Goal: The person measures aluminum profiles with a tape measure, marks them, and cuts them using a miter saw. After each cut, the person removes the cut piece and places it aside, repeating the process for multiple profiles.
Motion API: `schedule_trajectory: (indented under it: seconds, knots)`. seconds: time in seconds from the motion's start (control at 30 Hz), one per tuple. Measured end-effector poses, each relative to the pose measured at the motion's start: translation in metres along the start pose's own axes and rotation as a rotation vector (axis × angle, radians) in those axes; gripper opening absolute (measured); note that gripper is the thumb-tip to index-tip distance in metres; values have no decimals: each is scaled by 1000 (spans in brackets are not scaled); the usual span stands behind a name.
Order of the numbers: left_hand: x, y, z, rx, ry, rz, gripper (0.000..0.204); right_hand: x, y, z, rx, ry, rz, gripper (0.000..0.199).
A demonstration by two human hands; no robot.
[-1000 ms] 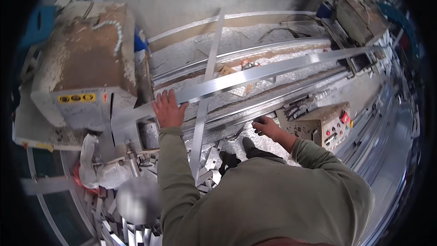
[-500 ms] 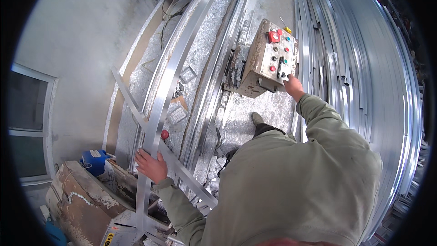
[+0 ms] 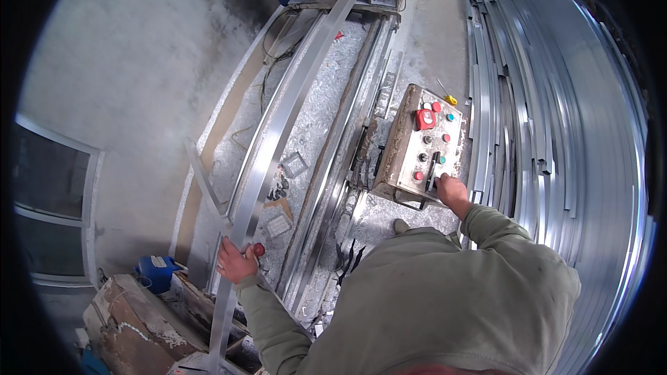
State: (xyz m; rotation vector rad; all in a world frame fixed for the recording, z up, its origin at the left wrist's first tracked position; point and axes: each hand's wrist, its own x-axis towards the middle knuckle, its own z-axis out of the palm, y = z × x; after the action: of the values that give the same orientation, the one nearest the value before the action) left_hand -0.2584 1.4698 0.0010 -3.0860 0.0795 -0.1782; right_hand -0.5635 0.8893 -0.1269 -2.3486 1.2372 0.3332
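Note:
My left hand [image 3: 237, 262] lies across a long silver aluminium profile [image 3: 260, 167], fingers stretched over its far-left edge and thumb apart. Close by the thumb is a round red knob [image 3: 259, 249]. At the lower corner of a worn control box [image 3: 394, 142], my right hand [image 3: 453, 193] has its fingers closed around a small black knob, which they mostly hide. A black pen-like object [image 3: 432, 170] lies on the panel beside those fingers. Higher on the panel sits a red tape measure [image 3: 425, 119], among red, green, blue and black buttons.
Many aluminium profiles [image 3: 556, 132] are stacked along the right. A worn machine head [image 3: 139, 316] stands at lower left with a blue jug [image 3: 158, 272] by it. Metal rails [image 3: 347, 132] run lengthwise over a chip-covered bed. A yellow-handled screwdriver [image 3: 451, 100] lies behind the panel.
The view has shifted, so the box sits lower in the picture. My right fingers have closed over the black knob. My left hand stays on the profile, its thumb now beside the red knob.

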Motion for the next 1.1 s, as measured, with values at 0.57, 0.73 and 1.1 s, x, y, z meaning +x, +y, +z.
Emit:
schedule_trajectory:
  seconds: [0.57, 0.73, 1.1]
  knots:
    - [10, -3, 13, 68, -92, -22, 96, 192, 46, -59, 276, 317, -80, 55]
    - [11, -13, 13, 60, -84, -7, 96, 195, 35, -62, 194, 281, -15, 61]
    - [10, 0, 8, 78, -86, -40, 97, 196, 34, -70, 151, 171, -29, 77]
